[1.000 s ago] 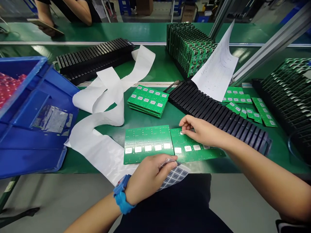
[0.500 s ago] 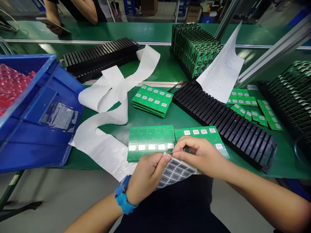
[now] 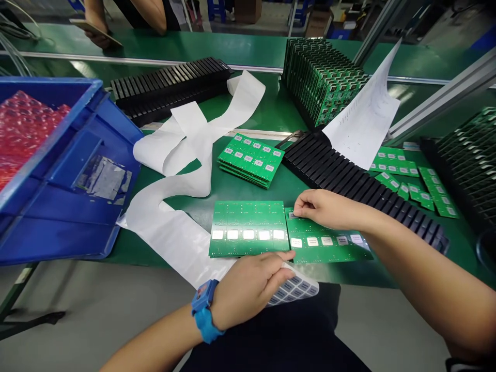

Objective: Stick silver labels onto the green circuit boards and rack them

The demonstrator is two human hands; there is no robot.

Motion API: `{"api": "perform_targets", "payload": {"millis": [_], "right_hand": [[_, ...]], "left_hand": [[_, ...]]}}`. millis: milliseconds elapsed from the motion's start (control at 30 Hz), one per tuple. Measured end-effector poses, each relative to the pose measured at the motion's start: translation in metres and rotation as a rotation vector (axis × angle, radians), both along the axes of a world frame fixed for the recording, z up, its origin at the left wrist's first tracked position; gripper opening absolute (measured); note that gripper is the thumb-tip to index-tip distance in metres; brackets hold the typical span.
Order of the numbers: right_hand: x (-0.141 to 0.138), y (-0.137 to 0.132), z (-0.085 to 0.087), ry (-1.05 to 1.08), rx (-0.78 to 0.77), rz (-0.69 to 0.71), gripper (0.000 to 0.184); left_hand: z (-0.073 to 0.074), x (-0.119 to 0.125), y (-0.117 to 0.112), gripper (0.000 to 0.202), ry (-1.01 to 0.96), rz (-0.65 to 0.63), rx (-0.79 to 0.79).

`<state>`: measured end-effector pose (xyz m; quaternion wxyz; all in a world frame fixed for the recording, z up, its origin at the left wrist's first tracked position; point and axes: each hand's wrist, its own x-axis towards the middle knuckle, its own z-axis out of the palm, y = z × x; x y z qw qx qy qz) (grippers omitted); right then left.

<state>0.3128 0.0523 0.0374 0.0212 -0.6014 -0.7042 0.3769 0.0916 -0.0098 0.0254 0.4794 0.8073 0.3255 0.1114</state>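
Two green circuit board panels lie side by side near the table's front edge. The left panel point(image 3: 248, 227) carries a row of white labels. My right hand point(image 3: 325, 207) is pinched over the far left corner of the right panel point(image 3: 329, 243), pressing a small label there. My left hand point(image 3: 250, 287), with a blue watch on the wrist, is closed on a sheet of labels point(image 3: 296, 289) at the table's edge, just in front of the panels.
White backing paper point(image 3: 182, 170) trails across the table to the left. A stack of labelled panels point(image 3: 251, 159) lies behind. Black slotted racks point(image 3: 360, 181) sit to the right and at the back, and a blue bin point(image 3: 58, 170) on the left. Another person's arms rest at the far bench.
My right hand left the label sheet and went up to the far left corner of the right panel. My left hand stayed on the sheet.
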Motion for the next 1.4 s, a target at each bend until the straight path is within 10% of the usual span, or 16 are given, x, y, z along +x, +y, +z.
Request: {"api": "perform_targets", "payload": {"millis": [333,533,700,1033,1267,1400], "right_hand": [[-0.011,-0.012,0.000,-0.188,0.468,0.033,0.016],[-0.021,0.006,-0.004,0.274,0.111,0.065,0.019],[-0.027,0.011,-0.014,0.233,0.150,0.109,0.021],[-0.044,-0.034,-0.010,0.029,0.716,0.006,0.011],[-0.061,-0.070,0.012,0.433,0.103,-0.042,0.013],[-0.069,-0.070,0.011,0.446,0.103,-0.114,0.013]], "left_hand": [[-0.001,-0.001,-0.001,0.024,0.039,-0.031,0.031],[0.003,-0.013,-0.008,0.023,0.058,0.056,0.095],[0.003,-0.022,-0.007,0.023,0.042,0.111,0.162],[-0.005,-0.026,-0.003,0.034,-0.019,0.398,0.052],[-0.013,-0.035,-0.005,0.037,-0.165,0.593,0.102],[-0.012,-0.038,-0.005,0.016,-0.331,0.501,0.003]]}}
